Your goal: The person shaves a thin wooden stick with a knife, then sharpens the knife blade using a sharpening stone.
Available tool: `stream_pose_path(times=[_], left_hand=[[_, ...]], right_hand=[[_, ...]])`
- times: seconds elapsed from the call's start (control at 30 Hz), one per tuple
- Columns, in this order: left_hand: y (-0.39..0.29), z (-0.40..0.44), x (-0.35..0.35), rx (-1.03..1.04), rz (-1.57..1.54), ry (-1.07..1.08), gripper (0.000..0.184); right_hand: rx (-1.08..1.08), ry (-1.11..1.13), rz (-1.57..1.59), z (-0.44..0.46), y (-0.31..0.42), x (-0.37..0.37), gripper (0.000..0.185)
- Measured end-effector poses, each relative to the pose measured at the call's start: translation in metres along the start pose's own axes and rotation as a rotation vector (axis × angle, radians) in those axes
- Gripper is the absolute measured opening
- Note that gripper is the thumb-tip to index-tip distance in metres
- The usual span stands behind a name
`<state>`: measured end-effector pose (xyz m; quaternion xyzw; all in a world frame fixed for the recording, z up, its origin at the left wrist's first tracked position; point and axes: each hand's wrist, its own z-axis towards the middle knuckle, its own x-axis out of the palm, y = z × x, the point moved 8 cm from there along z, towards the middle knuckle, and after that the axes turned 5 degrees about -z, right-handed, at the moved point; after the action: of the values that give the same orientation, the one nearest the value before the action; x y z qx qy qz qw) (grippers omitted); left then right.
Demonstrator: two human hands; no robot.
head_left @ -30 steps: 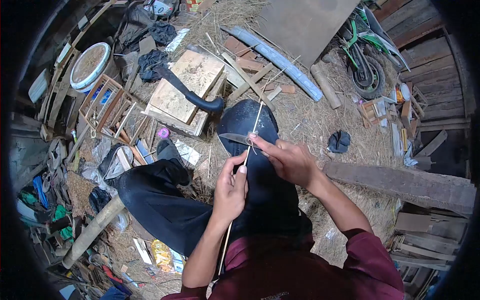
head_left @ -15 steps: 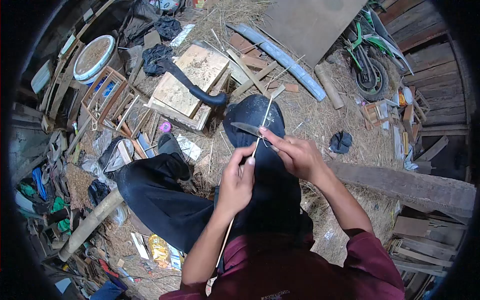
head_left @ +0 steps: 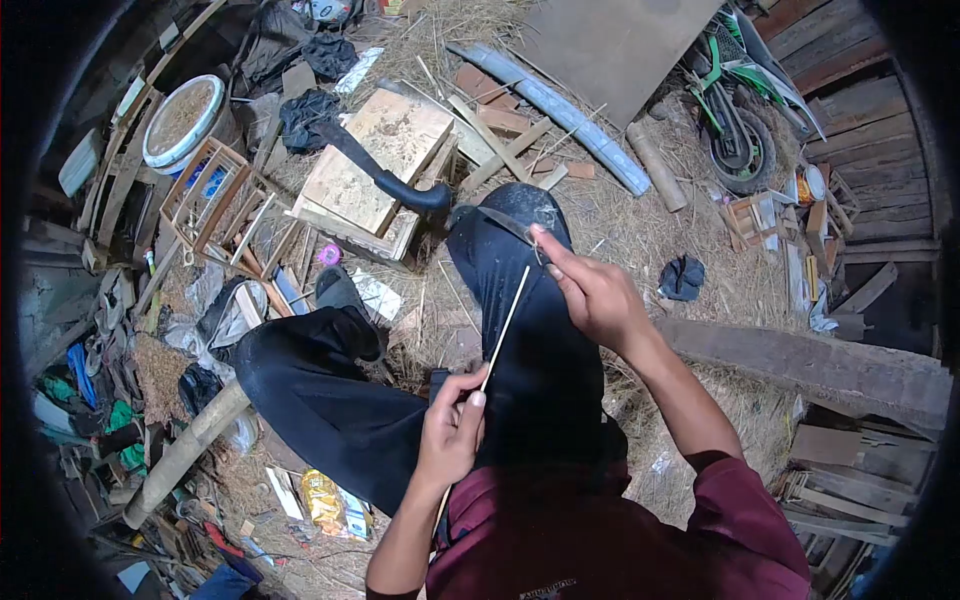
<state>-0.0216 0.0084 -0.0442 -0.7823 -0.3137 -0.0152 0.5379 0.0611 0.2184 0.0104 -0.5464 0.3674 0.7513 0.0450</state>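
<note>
My left hand (head_left: 452,430) is closed around a thin pale wooden stick (head_left: 508,318), pinching it between thumb and fingers over my lap. The stick slants up and away, its free tip above my right thigh. Its lower end runs back under my left forearm. In my right hand (head_left: 600,300) is a knife (head_left: 508,224), its blade pointing up and left over my right knee. My fingers hide the knife's handle. Blade and stick are apart. A thin curled shaving hangs by my right fingertips.
Ahead stands a wooden block (head_left: 385,150) with a dark-handled machete (head_left: 365,160) on it. A small wooden frame (head_left: 215,205) and a white bucket (head_left: 185,120) are at left. A thick beam (head_left: 810,370) lies at right; a motorbike (head_left: 735,130) stands beyond.
My left hand has drawn down and toward my body with the stick, whose tip has come away from the knife. My right hand has shifted slightly, and the blade has swung more upward.
</note>
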Motion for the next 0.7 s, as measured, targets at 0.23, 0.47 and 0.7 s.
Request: stream_pose_path(times=[0.23,0.47,0.7], left_hand=[[-0.034,0.049,0.021,0.108,0.085,0.001,0.027],[-0.034,0.068,0.023,0.084,0.010,0.026,0.025],[-0.010,0.024,0.017,-0.023,-0.103,0.010,0.027]], right_hand=[[-0.114,0.108,-0.017,-0.008,0.014,0.006,0.055],[-0.046,0.158,-0.084,-0.001,0.017,0.005,0.054],[-0.023,0.053,0.028,-0.003,0.004,0.004,0.053]])
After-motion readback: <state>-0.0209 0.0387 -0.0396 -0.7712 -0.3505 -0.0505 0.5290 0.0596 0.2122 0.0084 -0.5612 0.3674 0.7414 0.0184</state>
